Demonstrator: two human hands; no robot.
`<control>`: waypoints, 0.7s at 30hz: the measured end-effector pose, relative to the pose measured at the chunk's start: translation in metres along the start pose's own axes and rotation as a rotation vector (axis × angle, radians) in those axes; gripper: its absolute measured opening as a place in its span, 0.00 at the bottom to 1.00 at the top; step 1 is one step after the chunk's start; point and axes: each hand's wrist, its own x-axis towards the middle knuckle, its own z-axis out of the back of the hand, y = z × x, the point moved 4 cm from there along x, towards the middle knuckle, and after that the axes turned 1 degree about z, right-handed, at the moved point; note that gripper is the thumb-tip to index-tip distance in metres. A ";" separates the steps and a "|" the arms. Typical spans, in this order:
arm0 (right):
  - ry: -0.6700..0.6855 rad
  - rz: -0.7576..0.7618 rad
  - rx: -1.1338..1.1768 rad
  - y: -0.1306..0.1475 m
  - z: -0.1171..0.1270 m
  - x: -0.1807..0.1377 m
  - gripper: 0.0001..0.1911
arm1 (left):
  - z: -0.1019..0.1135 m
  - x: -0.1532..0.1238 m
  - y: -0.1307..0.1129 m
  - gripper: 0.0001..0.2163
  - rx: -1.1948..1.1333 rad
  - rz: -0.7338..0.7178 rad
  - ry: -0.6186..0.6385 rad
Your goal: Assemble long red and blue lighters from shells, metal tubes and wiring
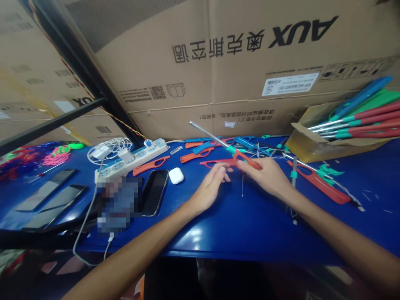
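My right hand grips the red handle of a long-nosed lighter. Its silver tube slants up and left from a green collar. A thin metal rod points down below this hand; what holds its upper end is hidden. Just left of the handle is my left hand, its fingers loosely bent and partly apart, with nothing visible in them. Beyond its fingertips lies a pinkish-red handle part. Several orange and blue handle shells are spread behind my hands.
A carton of lighters stands at right, near a red handle shell lying on the blue table. Left are a power strip, cables, an earbud case and phones. Large cardboard boxes close off the back.
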 end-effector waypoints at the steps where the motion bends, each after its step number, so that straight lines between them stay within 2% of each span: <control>1: -0.011 0.005 -0.005 0.000 0.000 0.000 0.31 | 0.000 0.000 0.000 0.23 0.001 0.008 0.007; 6: -0.112 0.012 -0.116 0.004 0.006 -0.002 0.29 | -0.002 0.000 0.001 0.22 -0.004 0.035 0.030; 10: -0.127 0.030 -0.206 0.006 0.006 -0.004 0.27 | -0.003 -0.001 0.001 0.22 -0.006 0.033 0.033; 13: -0.077 0.067 -0.186 0.006 0.002 -0.003 0.27 | -0.002 -0.001 0.000 0.20 0.002 0.033 0.034; 16: 0.032 0.125 -0.128 0.005 -0.004 -0.003 0.21 | 0.001 0.000 -0.002 0.18 0.009 0.030 0.018; 21: 0.113 0.253 -0.106 0.010 -0.010 -0.008 0.17 | 0.007 0.002 -0.004 0.17 0.033 0.031 -0.078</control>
